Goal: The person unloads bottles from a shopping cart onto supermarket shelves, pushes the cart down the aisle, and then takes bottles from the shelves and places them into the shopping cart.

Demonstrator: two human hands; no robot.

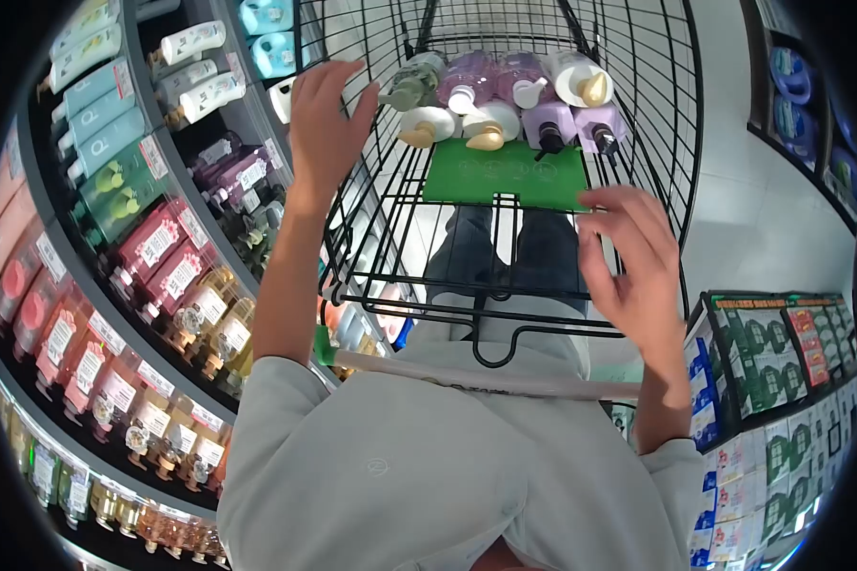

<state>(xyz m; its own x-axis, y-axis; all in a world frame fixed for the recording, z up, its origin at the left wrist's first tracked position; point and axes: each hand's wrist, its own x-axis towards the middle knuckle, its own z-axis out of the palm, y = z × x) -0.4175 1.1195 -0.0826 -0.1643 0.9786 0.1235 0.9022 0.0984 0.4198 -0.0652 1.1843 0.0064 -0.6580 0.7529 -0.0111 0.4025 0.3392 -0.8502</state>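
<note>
My left hand [328,124] is raised at the left side of the wire shopping cart [390,306], its fingers apart and holding nothing. Above the right part of the cart, my right hand [633,257] hovers with curved fingers, thumb apart and nothing in it. Pump bottles lie in two rows at the cart's far end. Among them are a green bottle [415,84], clear purple bottles [468,74] with white pumps, white bottles [569,72] with beige pumps, and lilac bottles [547,122] with black pumps. A green panel [505,174] lies nearer to me.
Shelves [176,190] of pump bottles in several colours line the left side, close to my left arm. At the right stand a lower display of boxed goods [771,357] and a rack with blue packs [792,76]. The cart's push handle [486,379] is against my body.
</note>
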